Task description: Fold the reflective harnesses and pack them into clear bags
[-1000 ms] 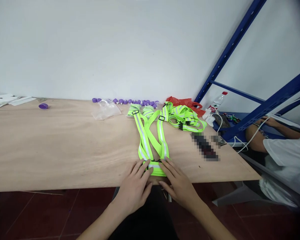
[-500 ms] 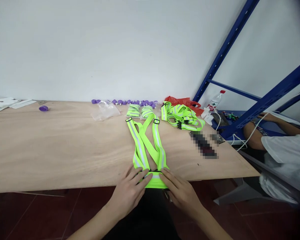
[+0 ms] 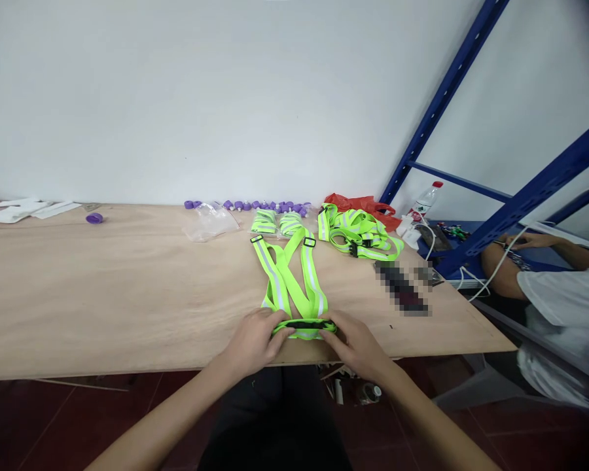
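Dark red tiles make the floor [image 3: 103, 418], and over them is a long wooden table [image 3: 127, 294]. Close to its near edge, two bare hands work side by side with a small gap between them. Both have their fingers bent and nearly closed. The left hand [image 3: 255, 340] pinches one end of a folded band, with the thumb in front and the fingers behind. The right hand [image 3: 356, 340] pinches the other end the same way. This band is the near end of a bright green strap vest [image 3: 299, 302], and a black strip shows along its top. The rest of the vest lies flat on the table just past the hands. Its straps cross in the middle and go away to two black buckles.

To the right is a dark thing [image 3: 402, 288], too blurry to name. Past the buckles sit two little packs of green strap [image 3: 264, 221], with a clear bag [image 3: 211, 222] to their left and a messy green pile [image 3: 360, 232] to their right. Small purple things [image 3: 269, 207] line up behind the packs, near the white wall [image 3: 226, 98].
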Available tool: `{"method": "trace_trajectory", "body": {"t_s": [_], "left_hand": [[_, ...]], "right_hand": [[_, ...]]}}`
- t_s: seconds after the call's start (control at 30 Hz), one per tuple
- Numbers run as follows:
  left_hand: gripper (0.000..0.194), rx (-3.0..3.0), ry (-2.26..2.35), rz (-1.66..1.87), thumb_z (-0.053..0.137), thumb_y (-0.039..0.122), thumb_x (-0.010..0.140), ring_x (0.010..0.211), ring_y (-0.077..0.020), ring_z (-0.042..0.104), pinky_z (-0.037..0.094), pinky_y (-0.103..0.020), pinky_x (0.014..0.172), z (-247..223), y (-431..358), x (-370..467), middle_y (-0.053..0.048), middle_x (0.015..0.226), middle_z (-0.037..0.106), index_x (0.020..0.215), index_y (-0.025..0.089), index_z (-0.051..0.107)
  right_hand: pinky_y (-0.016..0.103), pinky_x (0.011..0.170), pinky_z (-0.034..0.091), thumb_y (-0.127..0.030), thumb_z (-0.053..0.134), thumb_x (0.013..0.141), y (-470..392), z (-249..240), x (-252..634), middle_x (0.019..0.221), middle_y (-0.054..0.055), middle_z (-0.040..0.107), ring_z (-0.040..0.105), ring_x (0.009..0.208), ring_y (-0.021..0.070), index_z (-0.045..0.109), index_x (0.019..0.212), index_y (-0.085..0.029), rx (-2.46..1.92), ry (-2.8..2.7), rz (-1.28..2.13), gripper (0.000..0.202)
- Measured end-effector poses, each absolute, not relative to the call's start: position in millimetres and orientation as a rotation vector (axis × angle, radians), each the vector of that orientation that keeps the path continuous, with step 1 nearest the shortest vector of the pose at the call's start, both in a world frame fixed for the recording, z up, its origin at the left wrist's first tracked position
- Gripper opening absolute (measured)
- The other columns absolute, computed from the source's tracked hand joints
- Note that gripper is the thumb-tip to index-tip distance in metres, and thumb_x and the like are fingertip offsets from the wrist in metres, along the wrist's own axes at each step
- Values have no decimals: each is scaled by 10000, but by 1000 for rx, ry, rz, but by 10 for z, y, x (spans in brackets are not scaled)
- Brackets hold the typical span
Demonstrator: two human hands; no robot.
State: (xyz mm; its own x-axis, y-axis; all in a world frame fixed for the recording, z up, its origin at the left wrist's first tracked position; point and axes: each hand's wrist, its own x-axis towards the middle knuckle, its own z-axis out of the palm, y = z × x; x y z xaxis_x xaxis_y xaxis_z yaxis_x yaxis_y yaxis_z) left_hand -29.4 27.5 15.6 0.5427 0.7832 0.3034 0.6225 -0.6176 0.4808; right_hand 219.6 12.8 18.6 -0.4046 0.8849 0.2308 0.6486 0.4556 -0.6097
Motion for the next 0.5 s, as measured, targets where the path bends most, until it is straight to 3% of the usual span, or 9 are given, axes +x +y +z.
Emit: {"method": "trace_trajectory", "body": {"t_s": [0.17, 0.37, 0.5], "left_hand": [[283, 2414, 1236, 661, 437, 320, 1011, 889, -233, 630, 500, -333, 784, 236, 410, -220, -71, 875, 683, 887, 183, 650], [280, 2379, 1266, 737, 433, 318, 1018, 938, -232, 628, 512, -351, 837, 151, 449, -217, -82, 977, 692, 998, 181, 677], [282, 2398, 1296, 760, 446, 304, 1011, 952, -226, 629, 521, -358, 865, 70, 545, -206, -88, 1036, 675, 1060, 176, 693]], "right_hand": [[356, 827, 534, -296, 505, 952, 333, 156, 2173, 1001, 74, 713, 657, 926, 237, 656, 1055, -193, -1350, -2129, 641, 210], [416, 977, 494, -313, 476, 966, 371, 39, 2182, 1239, 127, 658, 616, 1147, 261, 595, 1265, -184, -1402, -2150, 503, 347], [422, 928, 523, -334, 485, 970, 434, 6, 2157, 1176, 129, 666, 622, 1106, 272, 561, 1348, -186, -1465, -2192, 385, 413]]}}
